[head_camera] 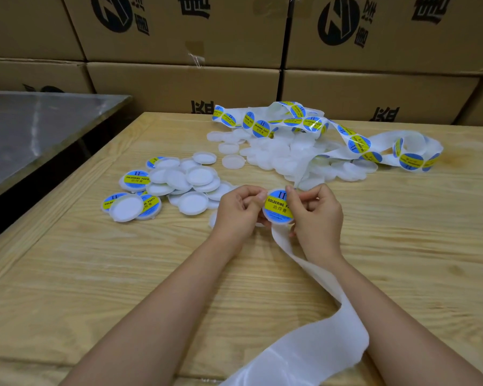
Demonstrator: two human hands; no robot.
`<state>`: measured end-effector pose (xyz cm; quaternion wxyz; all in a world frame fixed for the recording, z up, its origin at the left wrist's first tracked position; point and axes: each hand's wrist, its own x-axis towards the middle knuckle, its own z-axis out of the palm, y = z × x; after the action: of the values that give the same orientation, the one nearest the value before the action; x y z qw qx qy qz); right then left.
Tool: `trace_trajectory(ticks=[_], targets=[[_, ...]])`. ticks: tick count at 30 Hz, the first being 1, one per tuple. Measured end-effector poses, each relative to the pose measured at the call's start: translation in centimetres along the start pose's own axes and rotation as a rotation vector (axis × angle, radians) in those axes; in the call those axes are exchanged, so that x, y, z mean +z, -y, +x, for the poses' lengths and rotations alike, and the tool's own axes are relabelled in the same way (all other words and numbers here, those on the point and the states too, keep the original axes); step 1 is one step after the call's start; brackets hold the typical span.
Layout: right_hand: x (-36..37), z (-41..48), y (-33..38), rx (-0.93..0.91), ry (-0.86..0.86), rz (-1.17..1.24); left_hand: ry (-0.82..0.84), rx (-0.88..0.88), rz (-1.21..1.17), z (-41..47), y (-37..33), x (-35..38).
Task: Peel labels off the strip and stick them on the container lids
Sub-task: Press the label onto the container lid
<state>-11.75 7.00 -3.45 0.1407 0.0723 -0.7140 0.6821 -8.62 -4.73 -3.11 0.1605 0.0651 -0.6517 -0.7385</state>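
Observation:
My left hand [239, 210] and my right hand [315, 213] hold one white round lid [276, 218] between them at the table's middle. A blue and yellow "soldering paste" label [278, 205] lies on the lid's top, with fingertips of both hands on its edges. The label strip [354, 137] winds in loops across the back right, still carrying several labels. Its bare white backing [313, 338] trails from under my right hand down to the near edge.
A pile of labelled and face-down lids [176, 182] lies left of my hands. Plain white lids [276, 154] are heaped under the strip at the back. Stacked cardboard boxes [179, 79] wall the far side. A metal table [39, 126] stands at left beside the wooden table [123, 274].

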Motion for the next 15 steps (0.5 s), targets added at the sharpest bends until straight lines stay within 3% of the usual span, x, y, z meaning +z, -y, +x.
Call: trace_trajectory(ticks=[8, 11, 15], targets=[[-0.1, 0.1, -1.0, -0.146, 0.150, -0.219, -0.085, 0.007, -0.057, 0.3, 0.3, -0.2], [0.0, 0.0, -1.0, -0.171, 0.180, -0.220, -0.253, 0.101, -0.036, 0.7, 0.2, -0.8], [-0.7, 0.8, -0.9, -0.252, 0.192, -0.310, -0.512, 0.283, 0.201, 1.6, -0.1, -3.0]])
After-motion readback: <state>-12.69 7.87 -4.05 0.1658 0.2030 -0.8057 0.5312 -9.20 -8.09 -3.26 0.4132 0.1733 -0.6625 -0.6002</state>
